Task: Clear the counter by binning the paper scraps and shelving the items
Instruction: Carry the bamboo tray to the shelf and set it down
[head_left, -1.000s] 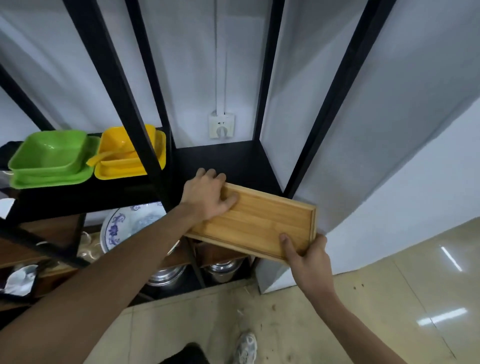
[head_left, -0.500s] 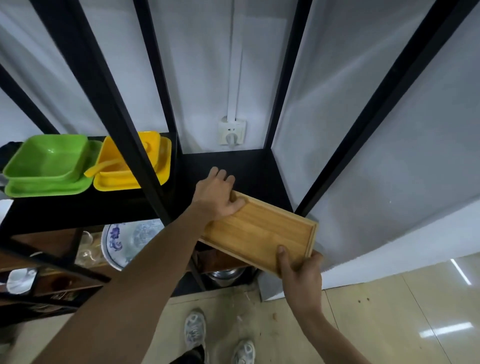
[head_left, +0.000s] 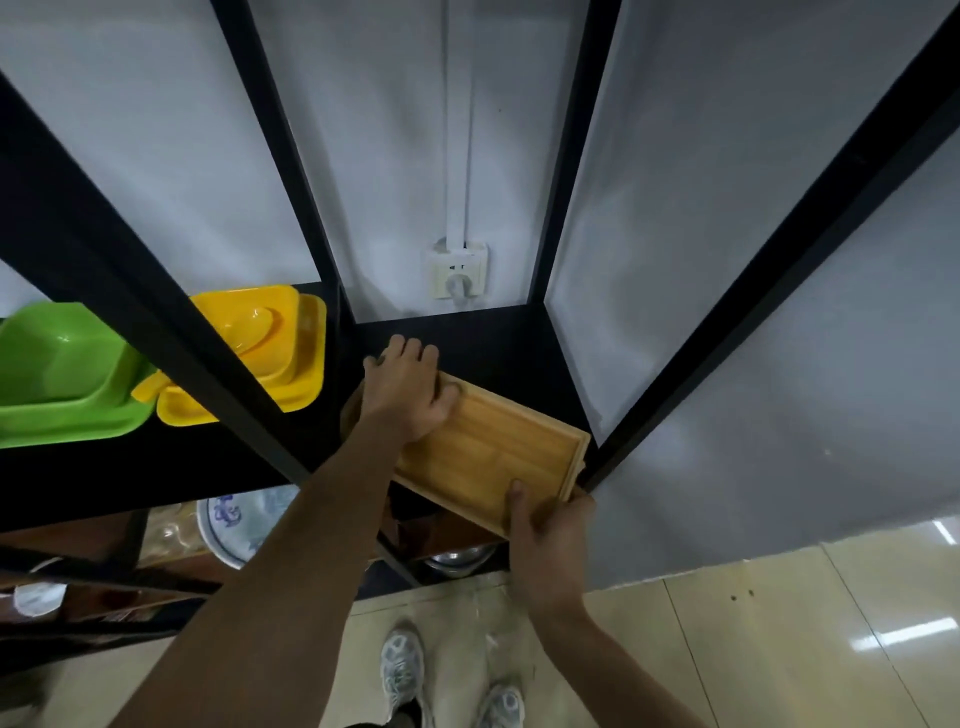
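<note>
A shallow wooden tray (head_left: 498, 452) lies slanted on the black shelf board (head_left: 483, 338), its near right corner hanging past the shelf's front edge. My left hand (head_left: 405, 395) rests palm down over the tray's far left end, fingers curled past its rim. My right hand (head_left: 545, 530) grips the near edge, thumb on top inside the tray. The tray holds nothing. No paper scraps or bin are in view.
On the same shelf to the left sit a yellow dish set (head_left: 260, 348) and a green dish set (head_left: 62, 374). Black uprights (head_left: 171, 338) frame the bay. A wall socket (head_left: 457, 270) sits behind. Below are a patterned plate (head_left: 244, 519) and metal pots (head_left: 457, 558).
Both hands have pushed the wooden tray further onto the black shelf, toward the wall. The camera has come closer and tilted down, so my shoes now show.
</note>
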